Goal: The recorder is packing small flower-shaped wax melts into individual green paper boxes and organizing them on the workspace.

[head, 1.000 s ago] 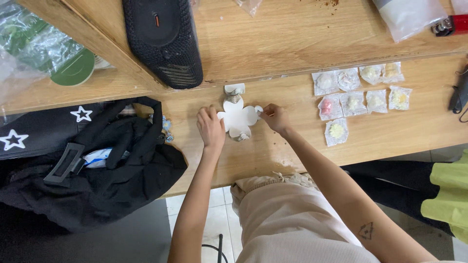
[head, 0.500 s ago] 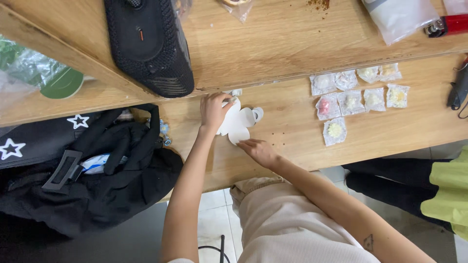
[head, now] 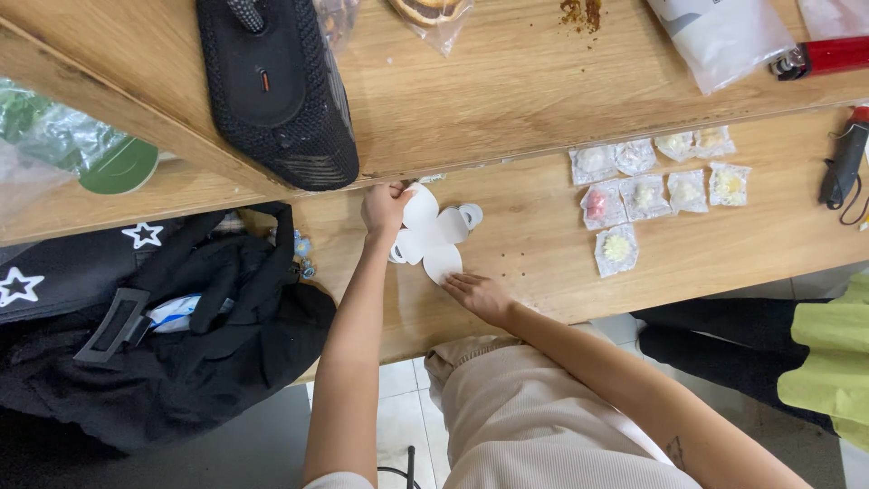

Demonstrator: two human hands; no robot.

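A white flower-shaped paper cutout with rounded flaps lies on the lower wooden tabletop. My left hand grips its upper left flap between fingers and thumb. My right hand rests flat on the table, fingertips touching the bottom flap. Both forearms reach up from the bottom of the view.
Several small clear packets with pale and red contents lie to the right of the cutout. A black mesh shoe-like object sits on the raised shelf. A black bag with white stars fills the left. A black tool lies at far right.
My right hand left the cutout's right side and came down to its bottom flap. My left hand shifted up to the upper left flap. The view drifted slightly.
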